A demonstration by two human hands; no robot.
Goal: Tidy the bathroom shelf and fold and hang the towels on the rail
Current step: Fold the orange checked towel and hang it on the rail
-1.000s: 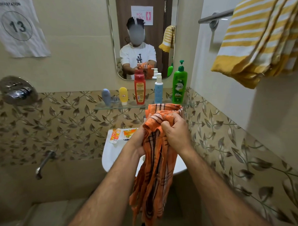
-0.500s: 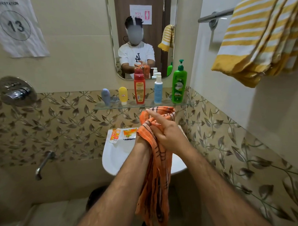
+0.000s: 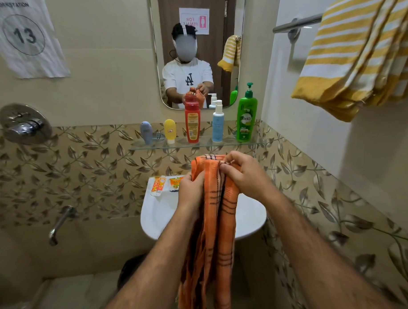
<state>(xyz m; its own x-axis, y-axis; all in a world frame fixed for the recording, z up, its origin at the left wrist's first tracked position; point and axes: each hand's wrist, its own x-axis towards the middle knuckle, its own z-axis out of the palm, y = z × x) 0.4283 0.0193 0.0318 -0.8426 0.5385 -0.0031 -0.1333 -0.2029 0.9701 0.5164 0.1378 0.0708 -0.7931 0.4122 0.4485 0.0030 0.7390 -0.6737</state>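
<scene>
An orange towel [image 3: 212, 223] with dark checked lines hangs bunched in front of me, over the sink. My left hand [image 3: 191, 191] grips its left side just below the top. My right hand [image 3: 242, 173] pinches the top right edge. Above them a glass shelf [image 3: 258, 142] carries several bottles in a row: a grey-blue tube [image 3: 146, 132], a yellow tube [image 3: 170, 130], a red bottle [image 3: 192, 122], a light blue pump bottle [image 3: 218, 125] and a green pump bottle [image 3: 246, 117]. A yellow-and-white striped towel [image 3: 356, 54] hangs folded over the chrome rail [image 3: 295, 25] at upper right.
A white sink [image 3: 159, 216] sits below the shelf with small orange sachets [image 3: 158, 185] on its back ledge. A mirror [image 3: 199, 50] hangs above the shelf. A shower valve [image 3: 24, 123] and spout [image 3: 59, 224] are on the left wall. The right wall is close.
The towel's top sank from shelf height, then came back up a little. My right hand has shifted from beside the left to the top right edge, and the towel hangs narrower.
</scene>
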